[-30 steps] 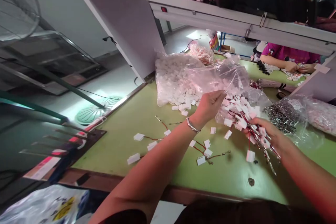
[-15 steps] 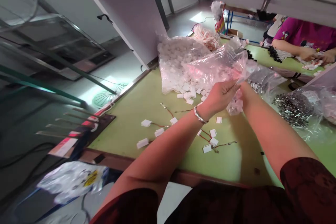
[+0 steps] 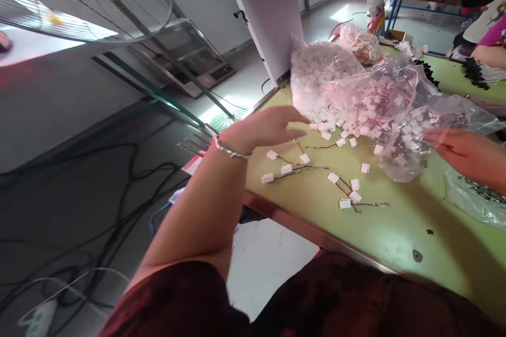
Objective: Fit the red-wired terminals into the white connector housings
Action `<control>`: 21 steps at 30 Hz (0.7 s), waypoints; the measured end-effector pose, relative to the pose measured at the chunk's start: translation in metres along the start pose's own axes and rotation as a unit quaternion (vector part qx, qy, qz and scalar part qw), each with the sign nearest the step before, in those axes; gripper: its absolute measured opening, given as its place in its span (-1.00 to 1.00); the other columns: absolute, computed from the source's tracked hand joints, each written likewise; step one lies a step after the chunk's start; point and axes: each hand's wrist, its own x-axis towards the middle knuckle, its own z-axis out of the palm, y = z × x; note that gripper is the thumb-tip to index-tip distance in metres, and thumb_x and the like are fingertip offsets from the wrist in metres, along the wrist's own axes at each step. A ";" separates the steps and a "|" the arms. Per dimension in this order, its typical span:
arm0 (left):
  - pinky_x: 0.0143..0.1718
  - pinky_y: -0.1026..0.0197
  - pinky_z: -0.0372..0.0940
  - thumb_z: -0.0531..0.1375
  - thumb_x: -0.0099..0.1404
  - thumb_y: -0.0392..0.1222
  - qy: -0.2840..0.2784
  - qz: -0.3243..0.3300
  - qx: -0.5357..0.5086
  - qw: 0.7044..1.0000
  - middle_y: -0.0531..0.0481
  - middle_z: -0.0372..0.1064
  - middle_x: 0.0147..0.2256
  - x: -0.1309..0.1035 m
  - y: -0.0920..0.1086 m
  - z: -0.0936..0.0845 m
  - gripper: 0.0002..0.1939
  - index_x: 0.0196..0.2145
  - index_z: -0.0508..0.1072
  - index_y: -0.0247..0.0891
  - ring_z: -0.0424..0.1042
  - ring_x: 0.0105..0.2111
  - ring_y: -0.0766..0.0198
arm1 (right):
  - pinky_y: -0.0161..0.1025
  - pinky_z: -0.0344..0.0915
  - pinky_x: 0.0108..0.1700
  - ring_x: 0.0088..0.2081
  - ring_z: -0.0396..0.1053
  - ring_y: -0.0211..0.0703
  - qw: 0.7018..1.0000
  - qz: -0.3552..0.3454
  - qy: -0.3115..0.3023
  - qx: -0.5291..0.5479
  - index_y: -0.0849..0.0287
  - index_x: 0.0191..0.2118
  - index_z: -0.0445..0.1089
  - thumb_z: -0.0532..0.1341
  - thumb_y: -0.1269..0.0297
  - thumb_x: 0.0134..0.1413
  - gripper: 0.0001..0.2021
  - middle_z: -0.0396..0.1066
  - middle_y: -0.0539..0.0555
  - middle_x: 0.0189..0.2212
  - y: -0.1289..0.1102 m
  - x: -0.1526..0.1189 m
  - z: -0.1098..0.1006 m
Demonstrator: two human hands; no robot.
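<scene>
My left hand (image 3: 272, 127) hovers over the left side of the green table, its fingers apart and pointing right, with nothing in them. Below and beyond it lie short red wires with white connectors (image 3: 286, 169) and metal terminals. At the right, my right hand (image 3: 464, 151) is closed at the edge of a clear plastic bag (image 3: 399, 160) of white connectors; blur and film partly hide its fingertips. Loose white connectors (image 3: 326, 127) spill out in front of the bags. Another cluster of wired connectors (image 3: 344, 203) lies nearer the front edge.
A large bag of whitish parts (image 3: 316, 66) stands by the upright panel (image 3: 272, 16). A bag of metal terminals (image 3: 480, 195) lies at the right. Beyond are bundled pale wires (image 3: 358, 45) and part of a co-worker (image 3: 492, 50). A fan guard (image 3: 118, 10) hangs upper left.
My hands, together at the plastic bag before, are now apart. My left hand has let go and moved left; the right one is farther right. The camera view has turned left.
</scene>
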 end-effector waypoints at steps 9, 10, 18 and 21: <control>0.23 -0.02 -0.02 0.09 0.07 -0.28 -0.124 0.024 0.082 0.989 -0.29 -0.02 0.27 -0.042 -0.026 0.067 -0.25 0.25 0.09 -0.39 -0.04 0.26 -0.05 | -0.22 0.26 -0.31 -0.30 0.41 -0.10 0.983 -0.018 -0.169 0.062 0.18 -0.20 0.39 0.13 0.34 0.14 -0.86 0.38 0.16 -0.17 -0.122 -0.047 0.068; 0.20 -0.01 0.03 0.09 0.04 -0.31 -0.108 0.026 0.088 0.990 -0.29 0.06 0.23 -0.042 -0.024 0.067 -0.29 0.20 0.17 -0.39 0.04 0.22 -0.05 | -0.23 0.24 -0.31 -0.29 0.40 -0.10 0.983 -0.015 -0.175 0.048 0.20 -0.22 0.38 0.13 0.36 0.14 -0.88 0.37 0.16 -0.17 -0.125 -0.042 0.079; -0.09 0.07 0.21 -0.07 0.32 -0.33 0.025 0.039 0.138 0.989 -0.16 0.30 -0.28 -0.049 -0.017 0.075 -0.78 -0.29 0.36 -0.30 0.31 -0.24 0.12 | -0.26 0.05 -0.43 -0.42 0.33 -0.15 0.973 -0.082 -0.211 0.047 0.16 -0.32 0.31 0.04 0.39 0.20 -0.87 0.38 0.07 -0.39 -0.095 -0.046 0.073; -0.12 0.08 0.21 -0.10 0.33 -0.39 0.049 0.054 0.152 0.986 -0.14 0.29 -0.35 -0.050 -0.021 0.083 -0.77 -0.32 0.33 -0.30 0.28 -0.34 0.15 | -0.28 0.08 -0.41 -0.45 0.31 -0.19 0.960 -0.075 -0.224 0.148 0.13 -0.27 0.29 0.01 0.32 0.23 -0.87 0.40 0.01 -0.46 -0.089 -0.045 0.049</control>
